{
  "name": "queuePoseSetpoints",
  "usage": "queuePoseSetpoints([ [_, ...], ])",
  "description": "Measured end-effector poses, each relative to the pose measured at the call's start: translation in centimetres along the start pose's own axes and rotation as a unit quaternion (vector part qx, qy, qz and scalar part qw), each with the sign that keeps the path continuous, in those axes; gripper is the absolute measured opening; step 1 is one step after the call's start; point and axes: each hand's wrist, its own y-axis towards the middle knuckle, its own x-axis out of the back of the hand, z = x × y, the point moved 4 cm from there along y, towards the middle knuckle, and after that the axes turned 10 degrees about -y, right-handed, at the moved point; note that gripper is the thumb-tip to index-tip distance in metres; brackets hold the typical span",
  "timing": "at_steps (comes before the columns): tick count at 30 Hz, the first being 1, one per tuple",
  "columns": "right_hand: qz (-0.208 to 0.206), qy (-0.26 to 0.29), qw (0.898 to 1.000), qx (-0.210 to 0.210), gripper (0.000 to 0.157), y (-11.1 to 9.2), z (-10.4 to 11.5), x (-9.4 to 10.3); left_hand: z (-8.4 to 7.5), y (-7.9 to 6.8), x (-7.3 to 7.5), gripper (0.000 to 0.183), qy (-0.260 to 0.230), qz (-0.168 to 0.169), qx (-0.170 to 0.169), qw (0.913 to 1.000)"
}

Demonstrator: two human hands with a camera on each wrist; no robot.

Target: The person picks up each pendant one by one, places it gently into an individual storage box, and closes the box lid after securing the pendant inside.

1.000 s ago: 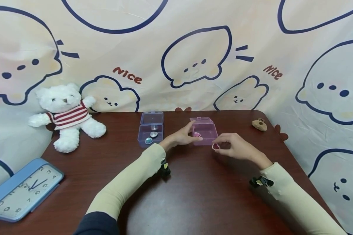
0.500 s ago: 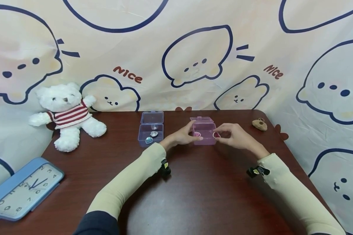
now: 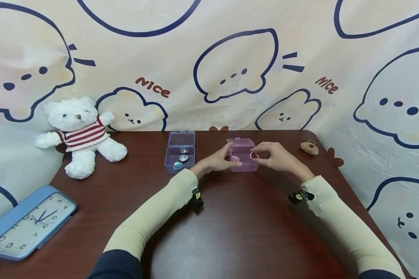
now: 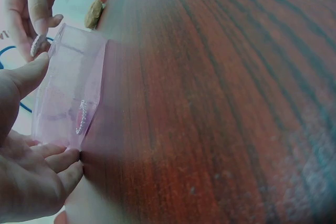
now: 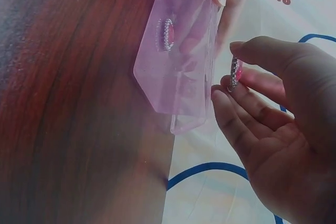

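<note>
A small pink see-through plastic box (image 3: pixel 246 167) stands with its lid up in the head view. My left hand (image 3: pixel 216 161) grips its left side, the thumb on the front wall. Inside, at the left end, lies one pink gem with a beaded silver rim (image 5: pixel 168 35). Over the box's right part, my right hand (image 3: pixel 281 157) pinches a second gem of the same kind (image 5: pixel 235 73) between thumb and fingertips. In the right wrist view this held gem is beside the box opening, apart from the other one.
Left of the hands stands a bluish-purple plastic box (image 3: pixel 181 138), lid up, holding a blue gem (image 3: pixel 177 166) and silvery round pieces. A tan lump (image 3: pixel 309 147) lies at the back right. A white teddy bear (image 3: pixel 78 128) and a blue clock (image 3: pixel 31 223) occupy the left side.
My right hand has moved up and left with the pinched gem, from beside the box's front right corner to over its right part. My left hand stays on the box.
</note>
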Motion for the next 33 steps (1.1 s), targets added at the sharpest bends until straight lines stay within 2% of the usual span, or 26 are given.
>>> queuePoseSetpoints([
  [8,0.012,-0.012,1.000,0.019,0.035,0.8,0.1,-0.4,0.0,0.1,0.0,0.098,0.002,0.000,0.002,1.0000],
  [16,0.027,-0.016,1.000,0.004,0.037,1.3,0.0,-0.6,0.0,0.1,-0.1,0.098,0.005,0.001,0.001,1.0000],
  [28,0.049,-0.022,0.999,0.004,0.039,1.9,-0.4,-0.9,0.1,-0.1,-0.1,0.097,0.001,0.007,-0.006,1.0000],
  [33,0.041,-0.015,0.999,0.005,0.036,2.0,-0.3,-0.8,0.0,0.0,0.0,0.096,-0.005,0.005,-0.009,0.9999],
])
